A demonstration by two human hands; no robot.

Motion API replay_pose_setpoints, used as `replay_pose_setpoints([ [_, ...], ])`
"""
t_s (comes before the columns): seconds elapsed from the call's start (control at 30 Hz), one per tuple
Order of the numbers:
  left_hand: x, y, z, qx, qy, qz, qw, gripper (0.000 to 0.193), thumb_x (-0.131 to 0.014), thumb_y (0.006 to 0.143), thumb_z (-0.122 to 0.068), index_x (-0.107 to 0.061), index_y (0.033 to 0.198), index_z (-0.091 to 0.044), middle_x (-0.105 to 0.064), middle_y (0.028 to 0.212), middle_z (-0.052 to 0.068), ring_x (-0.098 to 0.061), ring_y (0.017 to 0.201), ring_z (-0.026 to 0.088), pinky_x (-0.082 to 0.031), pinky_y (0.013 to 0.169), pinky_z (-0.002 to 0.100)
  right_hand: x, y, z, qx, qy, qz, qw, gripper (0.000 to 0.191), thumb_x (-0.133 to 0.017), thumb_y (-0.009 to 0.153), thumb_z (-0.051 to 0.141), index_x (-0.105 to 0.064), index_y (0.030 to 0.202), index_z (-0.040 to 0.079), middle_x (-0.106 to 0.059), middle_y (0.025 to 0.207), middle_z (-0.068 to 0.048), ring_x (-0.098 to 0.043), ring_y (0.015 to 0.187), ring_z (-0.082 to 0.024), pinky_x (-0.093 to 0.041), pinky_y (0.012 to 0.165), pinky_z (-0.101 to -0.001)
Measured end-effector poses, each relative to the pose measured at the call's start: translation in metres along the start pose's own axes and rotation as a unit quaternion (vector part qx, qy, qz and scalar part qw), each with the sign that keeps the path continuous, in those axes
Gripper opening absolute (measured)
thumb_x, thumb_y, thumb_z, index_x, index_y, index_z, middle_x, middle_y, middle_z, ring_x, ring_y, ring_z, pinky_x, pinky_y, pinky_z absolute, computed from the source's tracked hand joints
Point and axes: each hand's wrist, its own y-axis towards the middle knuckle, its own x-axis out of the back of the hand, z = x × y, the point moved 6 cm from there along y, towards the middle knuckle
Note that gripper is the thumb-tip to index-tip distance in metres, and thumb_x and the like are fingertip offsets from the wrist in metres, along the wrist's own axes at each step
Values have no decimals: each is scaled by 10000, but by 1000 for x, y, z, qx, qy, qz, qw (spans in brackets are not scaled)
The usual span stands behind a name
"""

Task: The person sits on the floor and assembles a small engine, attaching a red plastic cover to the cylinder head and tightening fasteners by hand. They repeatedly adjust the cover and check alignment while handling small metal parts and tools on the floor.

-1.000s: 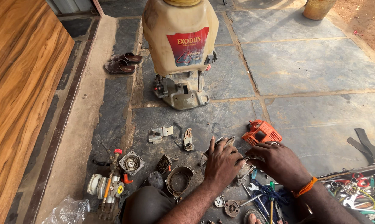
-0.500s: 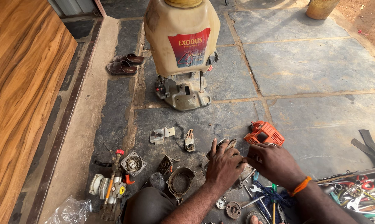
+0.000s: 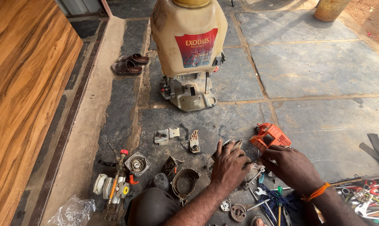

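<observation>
Both hands' grip pinches a grey engine part point(image 3: 251, 169) (left hand point(image 3: 230, 167), right hand point(image 3: 293, 167)) between them.

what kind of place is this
Probably an outdoor repair spot on a grey stone-slab floor: a cream plastic backpack sprayer tank, scattered metal engine parts and loose hand tools.

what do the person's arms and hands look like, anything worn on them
Both forearms are bare, with no sleeves in view and no gloves on either hand. The right hand has an orange band tied round its wrist. The left hand wears nothing: no watch, ring or band shows on it.
</observation>
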Motion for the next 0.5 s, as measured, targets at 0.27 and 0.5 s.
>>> replay_pose_setpoints([
  [0.27, 3, -1, -3, -3, 2, -1, 1000, 229, -762, 925, -346, -793, 973, -124, -712, 1203, 87, -461, 1414, 382, -77, 1259, 670, 10, -6, 11, 24, 26, -20, 999, 577, -666, 852, 455, -614, 1363, 192, -761, 1089, -40, -766, 860, -220, -608, 765, -414],
  [0.5, 5, -2, -4, -6, 8, 3, 1000, 227, -767, 935, -348, -793, 965, -125, -711, 1193, 85, -460, 1419, 381, -84, 1266, 668, 11, 0, 16, 0, -58, -42, 997, 386, -626, 930, 487, -694, 1178, 199, -785, 889, -29, -772, 785, -208, -615, 755, -383],
])
